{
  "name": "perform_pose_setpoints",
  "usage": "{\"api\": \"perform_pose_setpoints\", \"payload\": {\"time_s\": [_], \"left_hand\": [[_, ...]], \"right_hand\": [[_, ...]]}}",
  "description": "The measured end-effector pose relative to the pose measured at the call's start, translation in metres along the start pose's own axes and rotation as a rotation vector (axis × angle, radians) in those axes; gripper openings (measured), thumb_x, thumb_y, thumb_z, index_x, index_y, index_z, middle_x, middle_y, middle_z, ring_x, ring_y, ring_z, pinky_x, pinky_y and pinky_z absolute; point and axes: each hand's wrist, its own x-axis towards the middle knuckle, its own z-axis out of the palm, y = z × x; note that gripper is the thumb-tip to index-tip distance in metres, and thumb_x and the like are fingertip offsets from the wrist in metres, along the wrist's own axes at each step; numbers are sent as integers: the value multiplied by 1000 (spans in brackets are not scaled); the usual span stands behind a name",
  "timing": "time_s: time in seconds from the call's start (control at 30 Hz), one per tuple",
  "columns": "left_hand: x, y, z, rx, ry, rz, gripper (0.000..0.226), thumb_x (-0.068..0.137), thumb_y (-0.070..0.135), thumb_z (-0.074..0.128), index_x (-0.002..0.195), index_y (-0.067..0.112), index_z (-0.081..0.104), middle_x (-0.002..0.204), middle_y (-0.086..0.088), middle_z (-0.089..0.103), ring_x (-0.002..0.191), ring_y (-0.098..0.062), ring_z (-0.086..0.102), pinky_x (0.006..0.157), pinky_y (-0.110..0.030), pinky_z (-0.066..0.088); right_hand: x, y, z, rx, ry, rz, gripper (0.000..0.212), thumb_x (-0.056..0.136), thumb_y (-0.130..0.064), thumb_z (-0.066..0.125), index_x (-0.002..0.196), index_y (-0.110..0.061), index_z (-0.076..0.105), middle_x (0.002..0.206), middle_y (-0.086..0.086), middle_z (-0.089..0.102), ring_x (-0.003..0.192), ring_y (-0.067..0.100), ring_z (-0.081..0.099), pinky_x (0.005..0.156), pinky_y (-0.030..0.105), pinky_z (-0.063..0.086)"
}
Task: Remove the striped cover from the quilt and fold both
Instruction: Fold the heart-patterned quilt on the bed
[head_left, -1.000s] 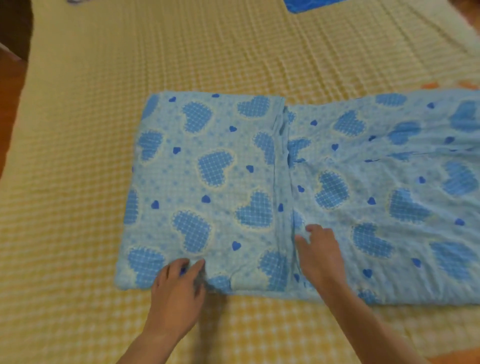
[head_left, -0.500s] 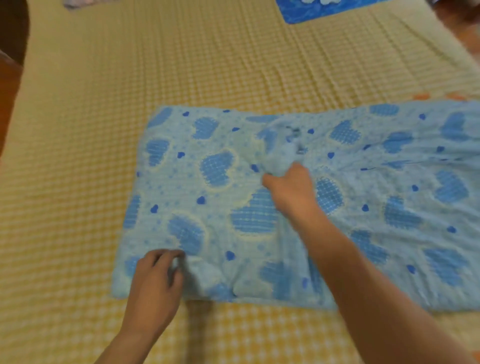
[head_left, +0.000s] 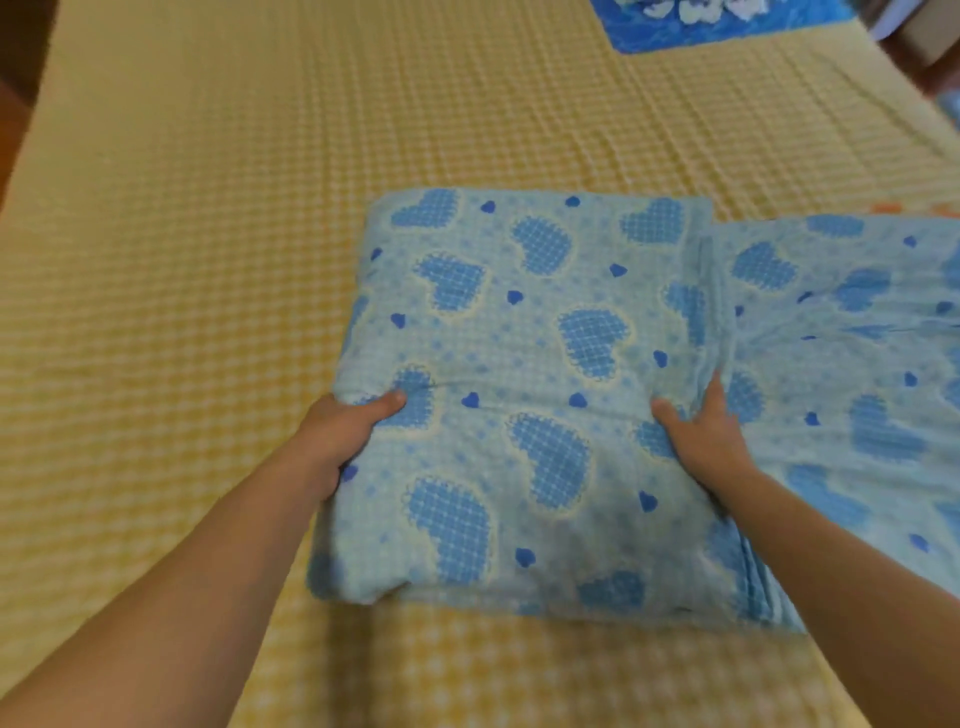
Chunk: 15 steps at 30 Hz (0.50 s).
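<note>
A light blue quilt (head_left: 524, 374) printed with dark blue hearts lies on the bed, its left part folded into a thick square stack and the rest spread flat to the right. My left hand (head_left: 343, 431) grips the stack's left edge, thumb on top and fingers hidden underneath. My right hand (head_left: 701, 431) holds the stack's right edge at the fold, thumb on top and fingers tucked into the seam. No striped cover is in view.
The bed is covered with a yellow checked sheet (head_left: 208, 260). A dark blue patterned cloth (head_left: 717, 21) lies at the far right corner. Dark floor (head_left: 10, 130) shows past the bed's left edge.
The quilt's left part is folded over into a thicker, narrower stack. My left hand has moved from the front edge to the stack's left side, and my right hand from the middle to the right fold.
</note>
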Motion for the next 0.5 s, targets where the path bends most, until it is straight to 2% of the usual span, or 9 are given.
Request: {"api": "perform_pose_setpoints", "payload": {"time_s": [0.07,0.13,0.23,0.3,0.33,0.4,0.43,0.47,0.5], "left_hand": [[-29,9,-21,-87,-21,125,34,74,23,86,104,16,73,95,-5,78,80,-21,76,60,-32,58],[-64,25,-59,-101,-38,244,29,78,17,83,104,19,71,93,0,78,78,-17,76,56,-28,58],[-95,45,-151,-32,68,379,22,78,22,83,97,28,73,90,6,78,73,-12,74,55,-28,58],[-99,50,-224,88,180,413,22,77,28,83,95,38,74,87,10,77,67,-9,73,51,-25,56],[-99,44,-259,161,255,393,27,77,30,83,101,38,74,90,9,77,69,-10,73,55,-26,57],[-93,18,-322,385,392,234,44,77,35,84,117,25,69,105,-2,76,84,-23,73,75,-39,59],[-88,0,-340,549,470,89,55,76,39,85,122,16,65,113,-12,71,95,-32,70,83,-48,57],[-80,-22,-350,718,558,-50,65,74,45,84,124,10,61,118,-22,65,103,-41,64,88,-55,54],[-74,-42,-347,841,642,-102,71,75,49,80,128,10,54,122,-27,57,109,-48,58,91,-59,51]], "right_hand": [[-18,-22,-12,21,57,-70,79,85,-49,67,151,-29,29,143,12,52,128,35,51,108,46,40],[-51,-53,-27,42,158,-116,70,82,-48,69,143,-30,40,138,4,56,123,29,55,103,39,42],[-118,-104,-13,221,194,-170,64,75,-56,67,134,-38,47,123,-14,61,109,10,59,88,24,42],[-153,-126,31,245,115,-262,62,78,-57,65,134,-40,46,119,-26,59,105,-5,57,86,12,43],[-166,-132,63,185,35,-297,64,82,-54,66,140,-37,43,128,-23,58,114,-4,55,94,12,43],[-187,-140,133,-20,-213,-310,74,90,-42,66,152,-23,32,148,5,46,137,20,43,113,30,35],[-199,-141,165,-125,-355,-272,77,91,-38,65,155,-19,26,150,15,40,140,29,38,115,35,32],[-213,-140,190,-215,-460,-241,82,90,-38,65,157,-20,20,152,17,34,141,33,35,116,38,31],[-227,-138,210,-284,-516,-236,87,91,-41,63,158,-23,11,155,17,28,142,35,31,116,41,30]]}}
